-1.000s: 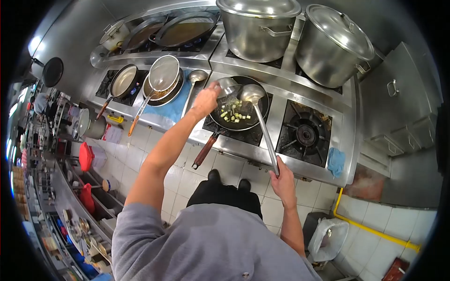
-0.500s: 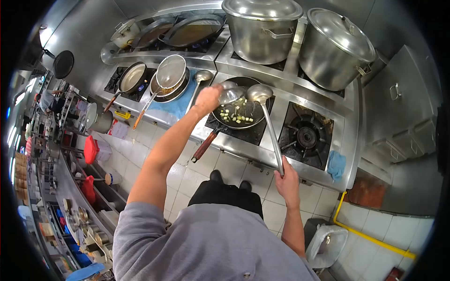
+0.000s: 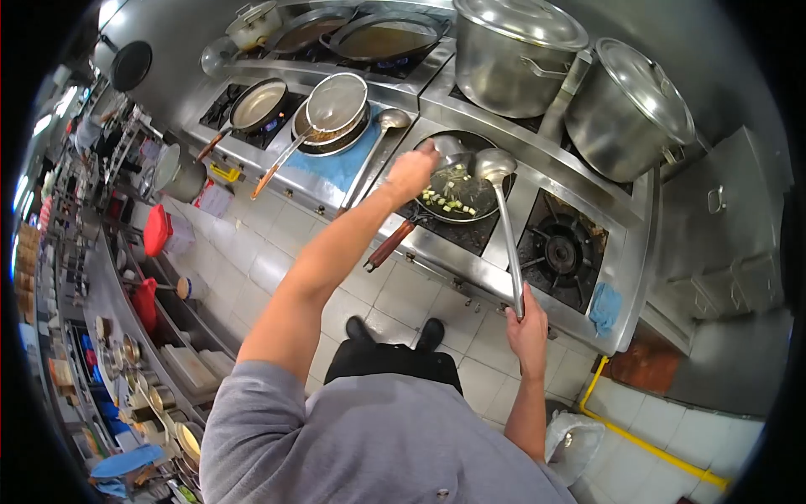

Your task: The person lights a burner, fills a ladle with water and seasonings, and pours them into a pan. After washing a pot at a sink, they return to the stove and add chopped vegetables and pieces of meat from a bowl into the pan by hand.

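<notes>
A dark frying pan [image 3: 479, 191] sits on the front burner, its wooden handle [image 3: 390, 244] pointing toward me. Diced pale-green vegetable pieces [image 3: 447, 202] and thin strips lie in it. My left hand [image 3: 411, 171] is closed on the edge of a small metal bowl [image 3: 452, 151], which is tipped over the pan's left part. My right hand [image 3: 527, 333] grips the end of a long-handled ladle [image 3: 510, 239]. The ladle's bowl hangs over the pan's right rim; what it holds I cannot make out.
Right of the pan is a bare burner [image 3: 561, 250]. Lidded stockpots [image 3: 512, 71] stand behind. Left are a strainer [image 3: 337, 102] over a pan, a second ladle [image 3: 393, 120] on a blue cloth [image 3: 332, 170], and another frying pan [image 3: 258, 106]. A bin [image 3: 573, 443] stands at lower right.
The view has shifted, so the stove sits further right. My left hand still holds the bowl over the pan, now tilted more. The vegetable pieces lie closer together. My right hand keeps the ladle.
</notes>
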The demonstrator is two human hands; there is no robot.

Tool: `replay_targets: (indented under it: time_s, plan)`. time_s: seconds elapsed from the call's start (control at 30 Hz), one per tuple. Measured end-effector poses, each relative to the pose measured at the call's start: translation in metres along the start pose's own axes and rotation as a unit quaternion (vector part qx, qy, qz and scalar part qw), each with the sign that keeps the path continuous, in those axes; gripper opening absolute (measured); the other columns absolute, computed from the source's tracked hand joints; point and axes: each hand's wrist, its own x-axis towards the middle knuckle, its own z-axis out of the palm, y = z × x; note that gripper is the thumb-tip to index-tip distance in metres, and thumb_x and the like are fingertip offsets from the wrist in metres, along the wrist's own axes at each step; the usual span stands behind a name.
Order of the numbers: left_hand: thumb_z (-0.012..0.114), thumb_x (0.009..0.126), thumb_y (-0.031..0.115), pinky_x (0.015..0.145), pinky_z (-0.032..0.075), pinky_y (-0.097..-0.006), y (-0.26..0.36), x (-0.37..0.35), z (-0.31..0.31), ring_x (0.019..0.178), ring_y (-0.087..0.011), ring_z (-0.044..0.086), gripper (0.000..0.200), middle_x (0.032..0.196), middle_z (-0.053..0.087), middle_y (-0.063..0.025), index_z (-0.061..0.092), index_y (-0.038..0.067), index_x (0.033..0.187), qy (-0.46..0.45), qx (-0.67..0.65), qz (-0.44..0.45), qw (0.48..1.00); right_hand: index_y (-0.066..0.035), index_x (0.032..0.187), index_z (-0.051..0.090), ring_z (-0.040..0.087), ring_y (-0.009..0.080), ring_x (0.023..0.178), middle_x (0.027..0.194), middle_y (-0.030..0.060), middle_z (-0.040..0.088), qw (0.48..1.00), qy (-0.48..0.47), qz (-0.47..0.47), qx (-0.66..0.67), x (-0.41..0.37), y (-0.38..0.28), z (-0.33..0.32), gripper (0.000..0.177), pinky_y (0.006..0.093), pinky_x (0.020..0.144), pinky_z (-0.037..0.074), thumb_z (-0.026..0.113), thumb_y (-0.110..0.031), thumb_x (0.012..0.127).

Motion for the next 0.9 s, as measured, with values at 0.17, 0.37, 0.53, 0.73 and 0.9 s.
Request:
replay_targets:
  time_s: [0.17, 0.37, 0.53, 0.73, 0.9]
  plan:
    - [0.061, 0.078, 0.002, 0.069, 0.049, -0.0475, -0.027, -0.033, -0.025, 0.079, -0.0433, 0.062, 0.008, 0.082, 0.06, -0.0253, 0.056, -0.001, 0.084, 0.253, -0.174, -0.18, 0.935, 0.004, 0.134, 0.049, 0.064, 0.0385, 0.089, 0.108, 0.0262, 0.063, 0.998, -0.01, 0.061, -0.025, -0.007, -0.017, 0.006, 0.057, 0.042, 0.081, 0.05, 0.068, -0.001, 0.08]
    - [0.064, 0.09, 0.016, 0.051, 0.045, -0.0268, -0.092, -0.172, -0.085, 0.056, -0.0111, 0.06, 0.023, 0.061, 0.064, -0.0083, 0.052, 0.007, 0.072, 0.19, -0.53, -0.354, 0.747, 0.006, 0.134, 0.047, 0.058, 0.0149, 0.068, 0.088, 0.012, 0.062, 0.979, 0.011, 0.104, 0.177, -0.038, -0.072, 0.074, 0.049, 0.0291, 0.063, 0.049, 0.062, -0.002, 0.088]
    - [0.066, 0.091, 0.01, 0.057, 0.052, -0.0278, -0.134, -0.403, -0.099, 0.058, -0.0142, 0.063, 0.018, 0.071, 0.063, -0.0051, 0.057, 0.005, 0.077, 0.239, -0.602, -0.366, 0.668, 0.0, 0.113, 0.051, 0.044, 0.0049, 0.049, 0.069, 0.0001, 0.048, 0.928, -0.054, 0.034, 0.366, -0.071, -0.199, 0.172, 0.024, 0.0209, 0.045, 0.038, 0.059, -0.004, 0.092]
    - [0.065, 0.082, 0.007, 0.05, 0.052, -0.0282, -0.132, -0.697, -0.083, 0.053, -0.014, 0.061, 0.019, 0.063, 0.059, -0.0059, 0.052, 0.004, 0.067, 0.412, -0.476, -0.637, 0.445, -0.006, 0.092, 0.047, 0.04, 0.0045, 0.042, 0.065, -0.0021, 0.042, 0.875, -0.348, -0.038, 0.334, -0.114, -0.308, 0.323, 0.011, 0.0214, 0.037, 0.035, 0.058, -0.005, 0.094]
    - [0.064, 0.083, 0.005, 0.05, 0.053, -0.0275, -0.106, -0.834, -0.128, 0.052, -0.0151, 0.061, 0.018, 0.063, 0.058, -0.0059, 0.053, 0.003, 0.069, 0.564, -0.387, -0.666, 0.299, -0.006, 0.094, 0.05, 0.041, 0.007, 0.039, 0.064, -0.0019, 0.045, 0.78, -0.558, -0.049, 0.28, -0.15, -0.413, 0.432, 0.01, 0.0234, 0.034, 0.037, 0.06, -0.011, 0.094]
